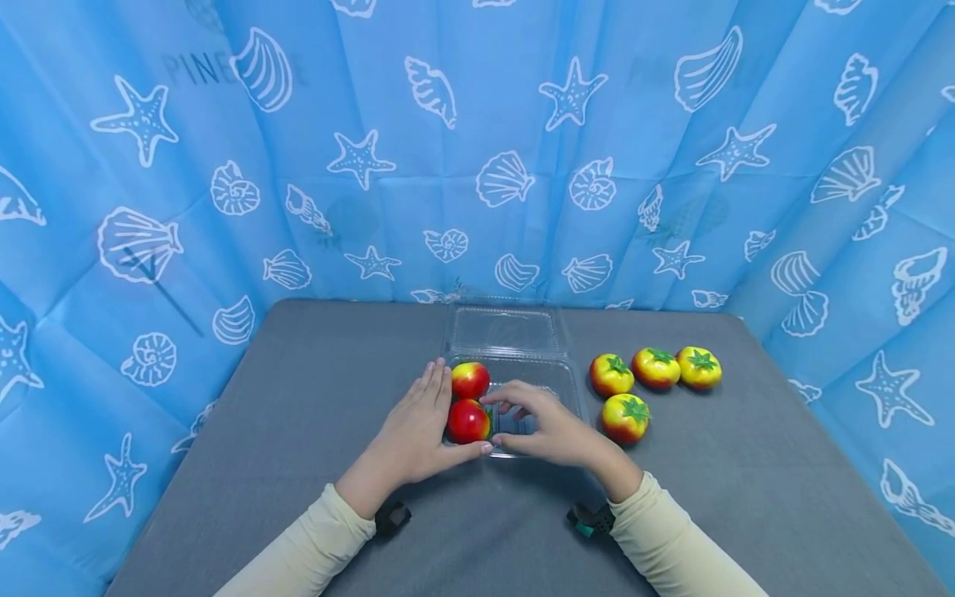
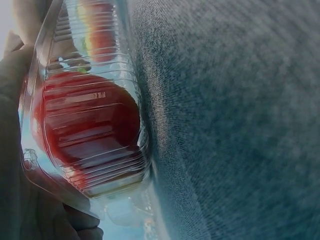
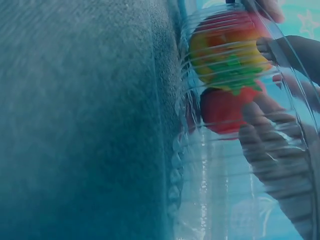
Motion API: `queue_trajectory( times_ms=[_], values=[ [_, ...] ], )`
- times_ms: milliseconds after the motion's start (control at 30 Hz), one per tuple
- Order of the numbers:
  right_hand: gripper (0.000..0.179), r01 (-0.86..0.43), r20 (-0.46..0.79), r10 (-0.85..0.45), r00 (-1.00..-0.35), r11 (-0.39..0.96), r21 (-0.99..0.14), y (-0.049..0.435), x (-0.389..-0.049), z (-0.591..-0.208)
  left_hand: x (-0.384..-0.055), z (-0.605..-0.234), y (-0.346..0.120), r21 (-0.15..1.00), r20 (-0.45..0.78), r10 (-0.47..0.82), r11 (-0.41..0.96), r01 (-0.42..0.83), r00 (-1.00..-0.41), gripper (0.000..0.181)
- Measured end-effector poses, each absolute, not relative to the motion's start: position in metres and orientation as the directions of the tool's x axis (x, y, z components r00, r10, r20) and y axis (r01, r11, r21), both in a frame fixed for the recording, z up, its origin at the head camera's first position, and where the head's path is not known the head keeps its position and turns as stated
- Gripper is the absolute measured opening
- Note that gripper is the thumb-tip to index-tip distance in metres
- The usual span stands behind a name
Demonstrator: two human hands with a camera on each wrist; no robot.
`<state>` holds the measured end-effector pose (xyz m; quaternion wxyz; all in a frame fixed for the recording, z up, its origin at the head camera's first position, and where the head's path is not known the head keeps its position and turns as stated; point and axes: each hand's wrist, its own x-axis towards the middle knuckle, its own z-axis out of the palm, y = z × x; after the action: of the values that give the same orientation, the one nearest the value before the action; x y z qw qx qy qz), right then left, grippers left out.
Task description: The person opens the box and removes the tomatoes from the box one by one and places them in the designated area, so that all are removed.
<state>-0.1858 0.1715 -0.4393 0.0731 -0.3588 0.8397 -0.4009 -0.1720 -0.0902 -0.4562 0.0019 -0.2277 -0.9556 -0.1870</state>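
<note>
Two red-and-yellow toy tomatoes, a rear one [image 1: 471, 380] and a front one [image 1: 468, 421], lie in the left half of a clear plastic clamshell box [image 1: 578, 394]. Its lid [image 1: 506, 330] is folded back behind it. My left hand [image 1: 418, 431] lies along the box's left side, fingers straight, thumb stretched across the front edge. My right hand [image 1: 545, 427] reaches into the box from the right with loosely bent fingers. In the right wrist view, its fingertips [image 3: 250, 112] are right by the tomatoes, seen through the ribbed wall, with a green calyx [image 3: 232, 75] showing.
Several more toy tomatoes stand right of the box: one in front [image 1: 625, 418], one behind it [image 1: 611, 376], and others [image 1: 656, 368] further right. A grey cloth [image 1: 321, 398] covers the table. A blue shell-patterned curtain [image 1: 462, 149] hangs around the back and sides.
</note>
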Motion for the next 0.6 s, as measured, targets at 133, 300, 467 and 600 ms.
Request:
queue_trajectory(
  times_ms=[133,300,467,600],
  values=[
    [0.053,-0.537,0.155,-0.662,-0.734,0.425,-0.729,0.1680,-0.1861,-0.4406,-0.1718,-0.4561,-0.0901,0.356,0.091,0.441,0.823,0.443,-0.893,0.123],
    [0.053,-0.526,0.144,-0.664,-0.734,0.422,-0.739,0.1647,-0.1870,-0.4430,-0.1719,-0.4568,-0.0903,0.350,0.096,0.450,0.820,0.454,-0.888,0.126],
    [0.052,-0.524,0.142,-0.660,-0.737,0.426,-0.737,0.1641,-0.1861,-0.4426,-0.1726,-0.4579,-0.0900,0.341,0.101,0.455,0.819,0.461,-0.884,0.127],
    [0.050,-0.523,0.146,-0.657,-0.740,0.425,-0.739,0.1637,-0.1862,-0.4428,-0.1724,-0.4577,-0.0896,0.337,0.103,0.455,0.820,0.462,-0.884,0.127]
  ],
)
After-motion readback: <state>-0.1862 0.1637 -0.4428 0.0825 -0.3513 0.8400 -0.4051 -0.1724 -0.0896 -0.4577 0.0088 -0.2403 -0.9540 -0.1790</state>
